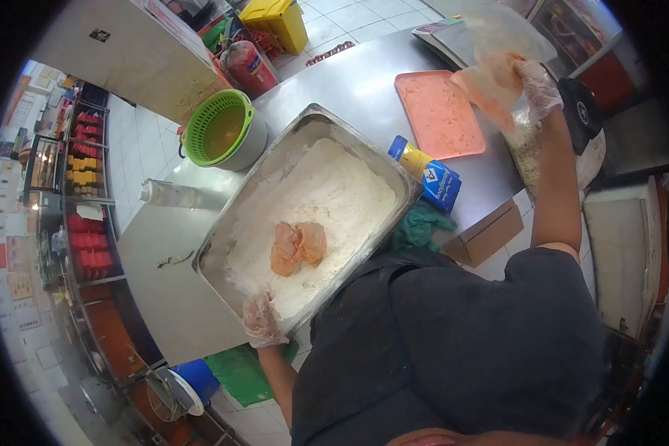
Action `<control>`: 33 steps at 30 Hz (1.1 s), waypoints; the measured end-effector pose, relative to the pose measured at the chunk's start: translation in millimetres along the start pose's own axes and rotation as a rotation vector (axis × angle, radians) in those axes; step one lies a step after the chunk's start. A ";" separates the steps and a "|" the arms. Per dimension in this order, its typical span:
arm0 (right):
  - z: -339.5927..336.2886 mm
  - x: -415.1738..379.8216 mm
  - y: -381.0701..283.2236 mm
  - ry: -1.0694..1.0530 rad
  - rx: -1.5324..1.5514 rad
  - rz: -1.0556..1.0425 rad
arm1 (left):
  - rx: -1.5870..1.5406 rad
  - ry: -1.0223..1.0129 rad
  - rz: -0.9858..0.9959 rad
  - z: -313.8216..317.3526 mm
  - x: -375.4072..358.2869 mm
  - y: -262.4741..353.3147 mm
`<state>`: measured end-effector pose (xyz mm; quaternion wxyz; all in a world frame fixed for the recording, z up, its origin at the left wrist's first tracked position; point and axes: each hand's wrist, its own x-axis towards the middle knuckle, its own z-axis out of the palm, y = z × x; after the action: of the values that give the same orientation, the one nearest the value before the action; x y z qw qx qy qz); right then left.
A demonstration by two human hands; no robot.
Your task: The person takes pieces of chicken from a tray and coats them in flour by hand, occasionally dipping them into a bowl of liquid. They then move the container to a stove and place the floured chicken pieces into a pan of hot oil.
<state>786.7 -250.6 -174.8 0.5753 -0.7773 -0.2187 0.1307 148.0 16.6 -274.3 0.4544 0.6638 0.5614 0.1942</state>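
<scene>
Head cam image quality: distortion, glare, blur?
Head view: strong fisheye, black corners; shelving at left leans and looks soft; diffuse glare on the steel table; the held meat at upper right looks smeared, possibly motion blur; the meat pieces in the tray look sharper.

I'm watching the metal surface [357,82] now: a deep metal tray [320,123] is dominating it, a pink tray [432,111] and blue-and-yellow packet [431,177] are lying beside, while a pot [251,151] and bottle [167,195] are occupying the opposite side.
</scene>
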 end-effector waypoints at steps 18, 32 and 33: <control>161.4 -149.1 -120.9 -0.635 -0.094 -0.060 | 0.144 -0.538 0.977 161.2 54.8 197.2; 90.0 -144.9 -114.3 -0.019 0.681 -0.138 | -0.479 -1.244 0.045 240.9 61.0 257.1; 88.7 -143.2 -112.2 -0.009 0.671 -0.150 | -0.482 -1.257 0.057 247.0 62.3 258.1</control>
<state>600.5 -219.4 -101.9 0.8061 -0.5258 -0.2223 0.1561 502.9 -10.0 -204.4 0.8249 0.5452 0.1135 -0.0974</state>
